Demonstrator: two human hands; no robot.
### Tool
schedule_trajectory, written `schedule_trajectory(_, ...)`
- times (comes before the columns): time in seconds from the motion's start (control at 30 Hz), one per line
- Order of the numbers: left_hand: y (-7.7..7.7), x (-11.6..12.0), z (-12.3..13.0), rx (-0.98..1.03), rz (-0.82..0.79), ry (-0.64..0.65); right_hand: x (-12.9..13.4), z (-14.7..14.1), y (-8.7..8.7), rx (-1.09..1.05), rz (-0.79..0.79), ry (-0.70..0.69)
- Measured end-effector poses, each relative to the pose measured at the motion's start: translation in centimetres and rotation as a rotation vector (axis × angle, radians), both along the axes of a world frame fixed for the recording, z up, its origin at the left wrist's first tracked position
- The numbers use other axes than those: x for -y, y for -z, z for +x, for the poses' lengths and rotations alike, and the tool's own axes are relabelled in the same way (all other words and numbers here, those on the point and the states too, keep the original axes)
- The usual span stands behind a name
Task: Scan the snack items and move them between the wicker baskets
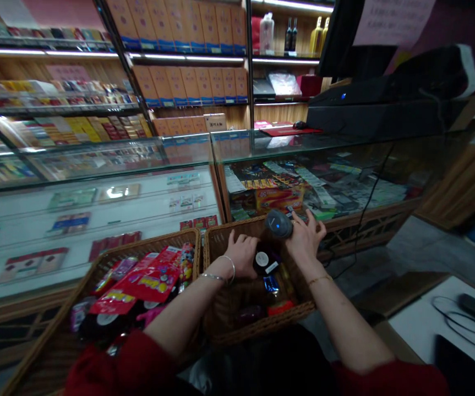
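Note:
My left hand (241,256), with a thin bracelet at the wrist, is closed on the edge of a dark round package (265,254) bearing a white round label and a barcode sticker. My right hand (305,239) grips a dark grey handheld barcode scanner (277,222) with a small blue light, just above the package. Some of that hand's fingers are spread upward. Both are over a wicker basket (257,333) that holds a few packets, among them a blue shiny packet (271,284) and an orange-red one (280,308).
On the left a second wicker basket (194,242) is filled with red snack bags (150,280) and dark round packages. Behind both stands a glass display counter (214,181), with stocked shelves beyond. A white surface (439,308) with cables lies at right; a black cord (363,214) hangs nearby.

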State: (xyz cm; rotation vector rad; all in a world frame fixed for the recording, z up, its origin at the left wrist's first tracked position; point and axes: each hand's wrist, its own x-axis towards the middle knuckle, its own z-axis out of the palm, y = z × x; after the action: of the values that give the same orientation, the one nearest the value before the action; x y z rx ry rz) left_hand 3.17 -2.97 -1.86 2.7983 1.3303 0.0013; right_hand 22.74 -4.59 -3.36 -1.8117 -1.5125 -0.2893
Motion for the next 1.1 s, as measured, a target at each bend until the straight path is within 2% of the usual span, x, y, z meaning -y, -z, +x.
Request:
schedule_trajectory(0.17,-1.9,0.9,-4.0,0.133,0.227,-0.247,0.5,-0.4,-1.0,0.061,0.03,-0.147)
schedule_trajectory(0.37,-1.9,1.2,-6.4,0.27,0.401,-0.476,1.6,-2.9,-2.0,0.142,0.052,-0.27)
schedule_trajectory(0.53,-1.5,1.5,-7.1,0.298,0.404,-0.49,2.3,-5.4,-1.2,0.171,0.068,-0.329)
schedule_trajectory(0.73,-1.0,1.6,-7.5,0.293,0.4,-0.476,2.4,-5.7,0.1,0.163,0.067,-0.367)
schedule_trajectory(1.1,-0.6,1.4,-7.6,0.286,0.397,-0.479,3.0,-5.8,-0.1,0.115,0.071,-0.391)
